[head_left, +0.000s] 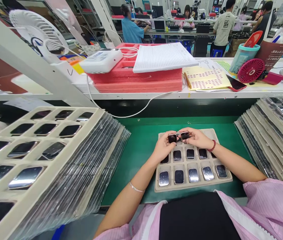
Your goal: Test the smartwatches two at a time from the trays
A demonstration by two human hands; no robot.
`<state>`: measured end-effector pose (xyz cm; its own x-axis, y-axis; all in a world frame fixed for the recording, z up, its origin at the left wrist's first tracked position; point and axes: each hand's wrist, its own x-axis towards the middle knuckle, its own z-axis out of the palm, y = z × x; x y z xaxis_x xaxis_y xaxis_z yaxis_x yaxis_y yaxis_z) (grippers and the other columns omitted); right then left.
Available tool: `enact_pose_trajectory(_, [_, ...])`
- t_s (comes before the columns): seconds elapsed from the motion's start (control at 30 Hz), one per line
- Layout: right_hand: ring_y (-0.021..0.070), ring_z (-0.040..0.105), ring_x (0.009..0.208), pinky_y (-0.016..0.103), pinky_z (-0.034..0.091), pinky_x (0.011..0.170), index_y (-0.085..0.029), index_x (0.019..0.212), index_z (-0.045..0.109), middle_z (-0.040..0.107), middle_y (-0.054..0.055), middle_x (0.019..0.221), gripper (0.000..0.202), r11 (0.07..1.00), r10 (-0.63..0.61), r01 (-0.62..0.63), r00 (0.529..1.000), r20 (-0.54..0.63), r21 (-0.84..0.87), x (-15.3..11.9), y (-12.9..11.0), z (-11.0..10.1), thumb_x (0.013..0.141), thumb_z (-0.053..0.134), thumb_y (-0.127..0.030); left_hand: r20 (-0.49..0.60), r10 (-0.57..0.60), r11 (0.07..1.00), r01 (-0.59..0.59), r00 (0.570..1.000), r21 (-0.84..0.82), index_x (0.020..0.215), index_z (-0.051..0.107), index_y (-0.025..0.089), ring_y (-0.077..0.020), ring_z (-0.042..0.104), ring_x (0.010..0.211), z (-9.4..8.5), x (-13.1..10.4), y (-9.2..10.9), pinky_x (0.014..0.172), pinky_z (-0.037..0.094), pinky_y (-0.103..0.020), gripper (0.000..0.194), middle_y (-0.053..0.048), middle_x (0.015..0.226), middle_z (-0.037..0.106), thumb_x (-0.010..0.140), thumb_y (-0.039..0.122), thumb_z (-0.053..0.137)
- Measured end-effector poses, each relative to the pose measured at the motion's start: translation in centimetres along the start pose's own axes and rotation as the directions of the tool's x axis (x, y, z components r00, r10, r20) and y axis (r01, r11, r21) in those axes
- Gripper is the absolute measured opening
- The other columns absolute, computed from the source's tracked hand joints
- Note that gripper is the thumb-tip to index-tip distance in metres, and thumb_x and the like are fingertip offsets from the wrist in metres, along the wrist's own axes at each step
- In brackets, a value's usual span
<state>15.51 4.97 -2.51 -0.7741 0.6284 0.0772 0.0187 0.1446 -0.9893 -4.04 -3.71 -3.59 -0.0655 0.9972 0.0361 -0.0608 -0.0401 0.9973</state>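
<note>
My left hand (165,144) grips a smartwatch body (172,138) with a dark, rounded-square screen. Close beside it, my right hand (195,137) pinches a second smartwatch body (184,135). Both are held above the far part of a cream tray (193,190), which lies on the green work surface. Rows of dark-screened watch bodies (193,175) sit in the tray's pockets below my hands. My hands and forearms cover parts of the far rows, so those pockets are partly hidden.
A tall stack of watch-filled trays (98,156) stands at left, another tray stack (268,143) at right. The green table (121,176) runs between them. On the shelf ahead are red foam (136,81), a notebook (165,56), a white fan (38,31) and a cup (243,55). People work farther back.
</note>
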Motion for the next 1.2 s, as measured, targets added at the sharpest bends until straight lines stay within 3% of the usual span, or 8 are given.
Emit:
enact_pose_trajectory(0.13, [0.013,0.069,0.076,0.028,0.06,0.07,-0.015,0.122,0.059,0.07,0.009,0.105,0.038,0.997,0.07,-0.07,0.998,0.011,0.043,0.0,-0.3,-0.1,0.084,0.059,-0.018,0.019,-0.006,1.0,0.006,1.0,-0.011,0.105,0.063,0.017,-0.0226,0.068,0.089,-0.1,0.2,0.0,0.068,0.054,-0.031,0.031,-0.009,0.098,0.071,0.075,0.025,0.068])
enact_pose_trajectory(0.2, [0.0132,0.069,0.077,0.026,0.06,0.066,-0.016,0.124,0.058,0.07,0.009,0.104,0.043,0.993,0.088,-0.089,0.996,0.017,0.078,0.1,-0.2,-0.3,0.082,0.061,-0.016,0.024,-0.008,1.0,0.008,1.0,-0.009,0.108,0.062,0.018,-0.0222,0.068,0.089,-0.2,0.3,0.0,0.07,0.054,-0.031,0.035,-0.008,0.095,0.071,0.073,0.022,0.067])
enact_pose_trajectory(0.33, [0.0145,0.069,0.083,0.025,0.061,0.067,-0.018,0.126,0.055,0.068,0.006,0.099,0.055,0.99,0.056,-0.059,0.998,0.023,0.13,0.5,0.3,-0.6,0.072,0.062,-0.009,0.022,0.003,1.0,-0.003,1.0,-0.013,0.118,0.057,0.019,-0.0187,0.067,0.087,-0.6,0.5,-0.3,0.08,0.053,-0.033,0.052,-0.005,0.096,0.071,0.067,0.013,0.063])
enact_pose_trajectory(0.67, [0.0153,0.068,0.088,0.024,0.059,0.068,-0.019,0.122,0.056,0.067,0.006,0.105,0.058,0.996,0.025,-0.024,1.0,-0.008,0.081,1.1,1.1,-1.0,0.065,0.055,-0.005,0.061,0.048,0.999,-0.048,0.997,-0.009,0.122,0.055,0.018,-0.0151,0.066,0.08,-0.9,0.8,-0.9,0.082,0.052,-0.033,0.06,-0.005,0.097,0.071,0.062,0.007,0.056])
enact_pose_trajectory(0.93, [0.0102,0.066,0.07,0.022,0.057,0.062,-0.017,0.118,0.059,0.069,0.006,0.101,0.043,0.996,0.043,-0.041,0.999,-0.033,0.077,0.7,0.5,-0.5,0.075,0.058,-0.01,0.034,0.034,0.999,-0.034,0.999,0.008,0.117,0.059,0.018,-0.0231,0.069,0.095,-0.5,0.4,-0.3,0.078,0.054,-0.033,0.045,-0.008,0.096,0.073,0.074,0.022,0.069])
enact_pose_trajectory(1.2, [0.0122,0.068,0.074,0.024,0.058,0.064,-0.017,0.117,0.059,0.069,0.007,0.102,0.041,0.999,0.021,-0.018,0.999,-0.05,0.047,0.7,0.6,-0.8,0.077,0.062,-0.013,0.044,0.016,1.0,-0.017,0.999,0.026,0.124,0.057,0.018,-0.0234,0.069,0.097,-0.6,0.4,-0.1,0.084,0.055,-0.036,0.051,-0.008,0.101,0.073,0.075,0.022,0.068])
